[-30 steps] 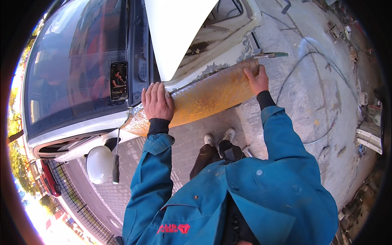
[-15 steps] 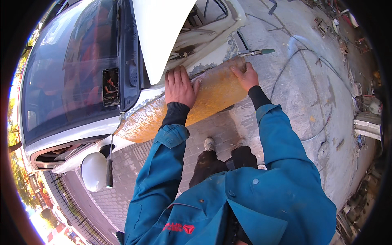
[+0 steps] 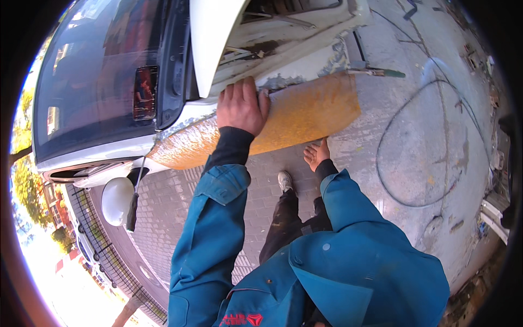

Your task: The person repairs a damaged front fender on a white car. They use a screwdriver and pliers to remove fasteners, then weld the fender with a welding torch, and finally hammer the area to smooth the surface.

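The white car (image 3: pixel 109 92) is standing with its front end open, and the yellow-brown sheet (image 3: pixel 305 111) is lying along its side, next to the open gap. To do this part well, the person should probably be holding the top edge steady with a soft, even push, so the sheet is not slipping or creasing. The sheet is looking shiny and golden; its left part is showing lots of little bumps, while its right end is looking flatter and duller. A round white mirror (image 3: pixel 116 201) is sticking out below the sheet's left end. The left hand (image 3: pixel 239 111) is resting on the sheet's top edge, its fingers lying close together; I cannot tell if they are gripping or only pressing. The right hand (image 3: pixel 316 157) is hanging by the sheet's bottom edge, its fingers a little spread and holding nothing that shows. A green-handled brush (image 3: pixel 377 72) is lying by the sheet's right end, and a phone (image 3: pixel 145 92) is sitting by the car's front glass.
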Motion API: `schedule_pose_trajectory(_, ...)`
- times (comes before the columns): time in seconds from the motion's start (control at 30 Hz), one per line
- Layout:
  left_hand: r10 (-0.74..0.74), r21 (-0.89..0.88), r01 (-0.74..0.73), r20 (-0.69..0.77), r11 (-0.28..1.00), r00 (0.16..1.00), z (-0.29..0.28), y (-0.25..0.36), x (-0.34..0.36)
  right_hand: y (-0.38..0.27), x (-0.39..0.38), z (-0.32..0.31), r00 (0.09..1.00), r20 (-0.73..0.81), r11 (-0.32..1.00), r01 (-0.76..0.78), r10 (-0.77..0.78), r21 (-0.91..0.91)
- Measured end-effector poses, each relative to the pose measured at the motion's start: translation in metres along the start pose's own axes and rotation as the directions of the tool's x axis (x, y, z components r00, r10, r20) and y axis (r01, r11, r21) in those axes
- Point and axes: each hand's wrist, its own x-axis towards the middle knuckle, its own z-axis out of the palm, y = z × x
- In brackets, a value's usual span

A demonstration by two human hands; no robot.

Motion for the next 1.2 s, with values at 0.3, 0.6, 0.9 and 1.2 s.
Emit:
schedule_pose_trajectory(0.3,0.003,-0.057,-0.003,-0.006,0.998,1.000,-0.002,-0.004,0.001,0.016,0.003,0.086,0.946,0.035,0.575,0.167,-0.323,0.800)
schedule_pose_trajectory(0.6,-0.028,-0.096,0.028,0.003,0.995,1.000,-0.002,-0.005,0.000,0.034,0.008,0.065,0.924,-0.082,0.542,0.289,-0.373,0.789)
schedule_pose_trajectory(0.9,-0.068,-0.098,0.067,-0.004,0.993,0.998,-0.004,-0.005,0.003,0.033,0.006,0.059,0.953,-0.064,0.608,0.240,-0.296,0.757)
schedule_pose_trajectory(1.2,-0.094,-0.119,0.089,-0.032,0.989,0.995,-0.003,-0.004,0.000,0.010,-0.003,0.084,0.985,-0.031,0.693,0.142,-0.170,0.707)
